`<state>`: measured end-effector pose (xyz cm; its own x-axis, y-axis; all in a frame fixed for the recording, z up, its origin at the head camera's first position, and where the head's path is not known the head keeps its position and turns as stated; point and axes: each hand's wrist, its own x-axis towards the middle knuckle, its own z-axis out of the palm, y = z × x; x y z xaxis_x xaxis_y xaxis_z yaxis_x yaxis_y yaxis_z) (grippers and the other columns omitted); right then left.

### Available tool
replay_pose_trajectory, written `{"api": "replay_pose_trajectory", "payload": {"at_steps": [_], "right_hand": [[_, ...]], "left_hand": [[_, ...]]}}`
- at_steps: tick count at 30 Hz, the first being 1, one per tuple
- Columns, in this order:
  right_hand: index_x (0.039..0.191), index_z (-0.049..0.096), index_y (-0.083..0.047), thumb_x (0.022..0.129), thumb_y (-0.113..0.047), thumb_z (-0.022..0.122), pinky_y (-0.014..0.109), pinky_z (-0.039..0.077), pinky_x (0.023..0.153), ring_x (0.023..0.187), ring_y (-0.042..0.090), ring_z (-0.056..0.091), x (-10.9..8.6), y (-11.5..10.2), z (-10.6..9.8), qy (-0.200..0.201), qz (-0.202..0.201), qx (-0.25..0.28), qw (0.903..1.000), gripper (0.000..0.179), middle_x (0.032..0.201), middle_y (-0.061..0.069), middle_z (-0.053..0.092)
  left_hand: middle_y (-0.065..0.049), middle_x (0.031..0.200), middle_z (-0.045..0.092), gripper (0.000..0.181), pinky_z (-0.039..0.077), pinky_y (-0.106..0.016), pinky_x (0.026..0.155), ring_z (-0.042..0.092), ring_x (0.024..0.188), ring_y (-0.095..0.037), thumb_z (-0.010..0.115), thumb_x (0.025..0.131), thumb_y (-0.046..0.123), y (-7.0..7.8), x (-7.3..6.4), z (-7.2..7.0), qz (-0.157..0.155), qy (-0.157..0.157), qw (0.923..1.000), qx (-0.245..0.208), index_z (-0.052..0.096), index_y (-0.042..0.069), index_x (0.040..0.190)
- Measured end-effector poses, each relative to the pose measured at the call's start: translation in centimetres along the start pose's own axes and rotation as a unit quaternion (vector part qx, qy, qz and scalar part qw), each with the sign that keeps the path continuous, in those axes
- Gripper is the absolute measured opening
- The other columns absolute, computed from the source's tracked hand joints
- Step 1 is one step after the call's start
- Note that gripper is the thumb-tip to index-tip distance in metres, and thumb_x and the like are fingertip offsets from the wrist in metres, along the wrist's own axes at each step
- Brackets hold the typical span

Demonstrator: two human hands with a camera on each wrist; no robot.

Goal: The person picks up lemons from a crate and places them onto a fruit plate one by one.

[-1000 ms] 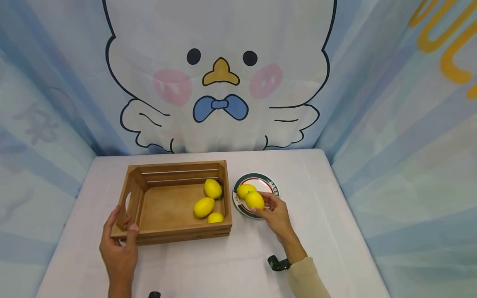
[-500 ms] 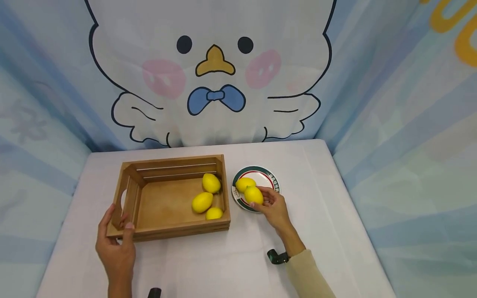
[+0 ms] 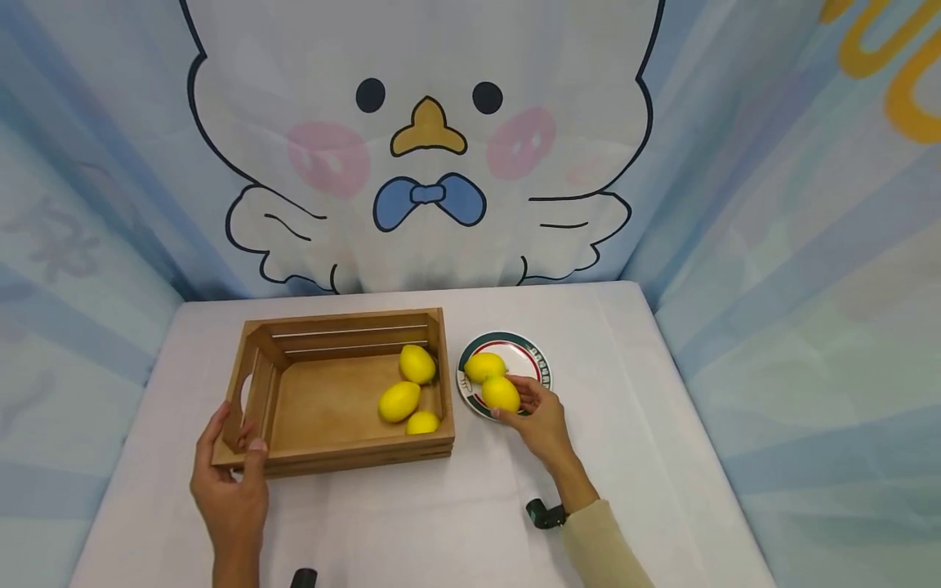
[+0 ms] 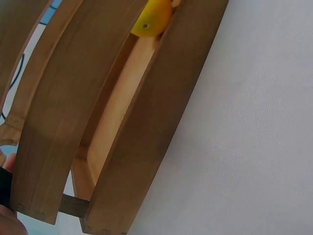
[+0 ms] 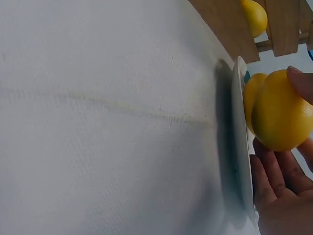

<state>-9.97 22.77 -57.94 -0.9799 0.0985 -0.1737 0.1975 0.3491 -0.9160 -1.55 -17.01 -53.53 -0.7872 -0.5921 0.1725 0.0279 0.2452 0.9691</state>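
Right hand (image 3: 546, 423) pinches a lemon (image 3: 501, 394); left hand (image 3: 231, 505) grips the crate (image 3: 353, 460). Likely mid-transfer, calling next for lifting or letting go.

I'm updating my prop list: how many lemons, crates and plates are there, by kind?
Wooden crate: 1
Green-rimmed plate: 1
Lemons: 5 (3 in the crate, 1 on the plate, 1 in the right hand)
Total: 7

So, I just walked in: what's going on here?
A person's right hand holds a yellow, oval lemon over a round, white, green-rimmed plate, where a second lemon lies. Their left hand grips the near left corner of a slatted brown wooden crate, with three more lemons in its right end.
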Motion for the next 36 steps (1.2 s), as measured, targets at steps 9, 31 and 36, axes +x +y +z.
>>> {"api": "replay_pose_trajectory", "payload": {"at_steps": [9, 31, 36], "right_hand": [[0.138, 0.067, -0.017, 0.083, -0.011, 0.091, 0.045, 0.053, 0.113, 0.121, 0.026, 0.068, -0.1, 0.1, 0.6, 0.007, -0.028, -0.043, 0.9987, 0.06, 0.138, 0.005, 0.069], [0.138, 0.068, -0.015, 0.083, -0.018, 0.092, 0.048, 0.05, 0.117, 0.129, 0.029, 0.065, -0.4, -0.6, 0.8, 0.063, -0.051, -0.109, 0.9907, 0.06, 0.141, 0.006, 0.069], [0.136, 0.069, -0.014, 0.085, -0.021, 0.091, 0.047, 0.05, 0.116, 0.128, 0.028, 0.066, -0.3, -1.6, 0.3, 0.084, -0.082, -0.099, 0.9881, 0.057, 0.14, 0.005, 0.07]], "left_hand": [[-0.011, 0.156, 0.057, 0.07, 0.045, -0.009, 0.102, 0.063, 0.125, -0.006, 0.061, 0.096, -0.011, 0.0, 0.1, 0.0, 0.001, 0.0, 1.0, -0.001, 0.053, 0.021, 0.157], [-0.009, 0.158, 0.054, 0.069, 0.045, -0.008, 0.099, 0.062, 0.126, -0.007, 0.064, 0.097, -0.009, -0.2, 0.1, -0.1, 0.011, -0.006, 0.9999, 0.005, 0.052, 0.022, 0.158], [-0.008, 0.157, 0.055, 0.069, 0.045, -0.008, 0.1, 0.062, 0.126, -0.007, 0.064, 0.096, -0.01, -0.3, 0.1, -0.1, 0.011, -0.004, 0.9999, 0.005, 0.053, 0.023, 0.157]]}}
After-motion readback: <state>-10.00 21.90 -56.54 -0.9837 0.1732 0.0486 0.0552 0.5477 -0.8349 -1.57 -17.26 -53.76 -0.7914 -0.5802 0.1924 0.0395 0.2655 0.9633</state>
